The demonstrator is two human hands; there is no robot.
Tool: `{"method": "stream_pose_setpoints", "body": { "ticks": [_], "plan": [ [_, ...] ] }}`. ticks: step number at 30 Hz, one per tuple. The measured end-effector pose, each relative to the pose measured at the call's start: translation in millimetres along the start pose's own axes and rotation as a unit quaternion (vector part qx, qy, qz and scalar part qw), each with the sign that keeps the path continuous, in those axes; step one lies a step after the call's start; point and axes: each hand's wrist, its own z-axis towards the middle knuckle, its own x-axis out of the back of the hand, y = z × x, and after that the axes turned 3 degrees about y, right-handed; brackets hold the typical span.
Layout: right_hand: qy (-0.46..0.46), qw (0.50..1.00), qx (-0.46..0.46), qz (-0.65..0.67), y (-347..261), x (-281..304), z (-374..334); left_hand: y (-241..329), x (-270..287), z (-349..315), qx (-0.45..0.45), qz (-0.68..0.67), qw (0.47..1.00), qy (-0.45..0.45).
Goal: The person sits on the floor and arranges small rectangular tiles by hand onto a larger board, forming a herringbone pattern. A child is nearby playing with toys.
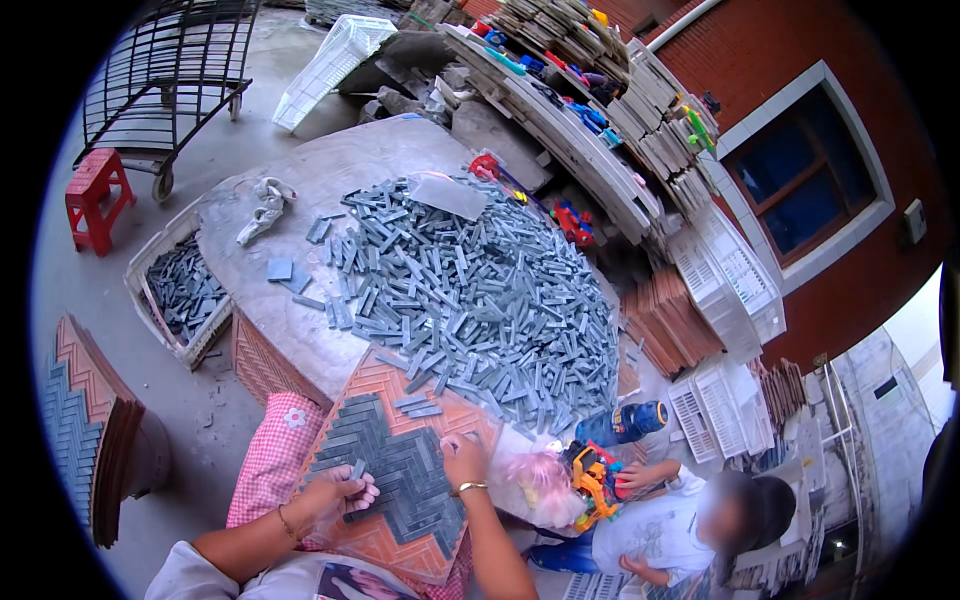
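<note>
An orange herringbone-grooved board point(418, 558) lies across my lap, its middle laid with dark grey strip tiles point(395, 470) in a zigzag pattern. My left hand point(335, 495) is closed over the board's left side, pinching a small grey tile point(358, 469) between thumb and finger. At the right border of the laid tiles, my right hand point(463, 461) is closed with its fingers curled; what they hold, if anything, is hidden. Several loose strip tiles point(417, 407) rest near the board's far edge. Beyond it a large heap of grey strip tiles point(480, 290) covers the table point(300, 345).
A child point(650, 525) sits at my right beside an orange toy truck point(592, 482) and a blue jar point(622, 422). At left stand a tile-filled crate point(160, 325), stacked boards point(85, 440) and a red stool point(98, 200). A white glove point(266, 208) lies on the table.
</note>
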Motion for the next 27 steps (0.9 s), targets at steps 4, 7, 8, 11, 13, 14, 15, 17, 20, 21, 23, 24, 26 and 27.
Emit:
{"method": "stream_pose_setpoints", "body": {
  "ticks": [4,7,8,11,13,14,15,17,20,21,23,24,26,27],
  "plan": [
    [0.012,1.0,-0.009,0.006,-5.6,-7.0,2.3,-0.1,0.3,-1.2,0.005,-0.003,1.0,0.01],
    [0.048,0.998,0.034,-0.004,-7.1,-11.5,3.2,-3.5,5.0,0.7,0.003,-0.004,1.0,0.009],
    [0.056,0.997,0.048,-0.016,-5.9,-12.2,5.8,-4.3,5.1,1.8,0.005,-0.004,1.0,0.009],
    [0.033,0.998,0.041,-0.015,-4.8,-11.7,12.1,-8.5,6.0,6.0,0.006,0.001,1.0,0.001],
    [0.014,0.999,0.045,-0.003,-3.0,-9.6,16.1,-14.1,8.9,10.3,0.003,0.009,1.0,-0.013],
    [0.01,0.998,0.059,0.003,-2.0,-9.5,19.2,-12.9,6.6,9.2,-0.001,0.002,1.0,-0.031],
    [0.006,0.997,0.072,0.008,-0.9,-9.2,21.0,-10.0,1.7,6.9,-0.005,-0.005,0.999,-0.05],
    [0.019,0.998,0.054,0.04,-5.4,-2.4,17.5,-5.5,-4.6,5.7,-0.001,-0.021,0.997,-0.072],
    [0.017,0.994,0.023,0.106,-13.7,8.2,9.1,1.4,-9.6,4.6,0.023,-0.057,0.994,-0.09],
    [0.013,0.991,0.011,0.13,-16.3,10.9,5.2,4.7,-11.8,4.0,0.031,-0.076,0.992,-0.1],
    [-0.104,0.964,0.031,0.244,-31.1,20.6,-5.4,6.9,-10.6,4.2,0.041,-0.094,0.986,-0.132],
    [-0.159,0.94,0.042,0.298,-43.6,27.7,-10.9,6.9,-9.3,7.6,0.041,-0.094,0.982,-0.156],
    [-0.224,0.93,0.09,0.279,-72.9,40.9,-22.3,6.7,-9.0,9.8,0.042,-0.083,0.979,-0.184],
    [-0.253,0.923,0.112,0.267,-79.1,44.5,-24.6,6.1,-11.9,11.0,0.044,-0.073,0.979,-0.187]
  ]
}}
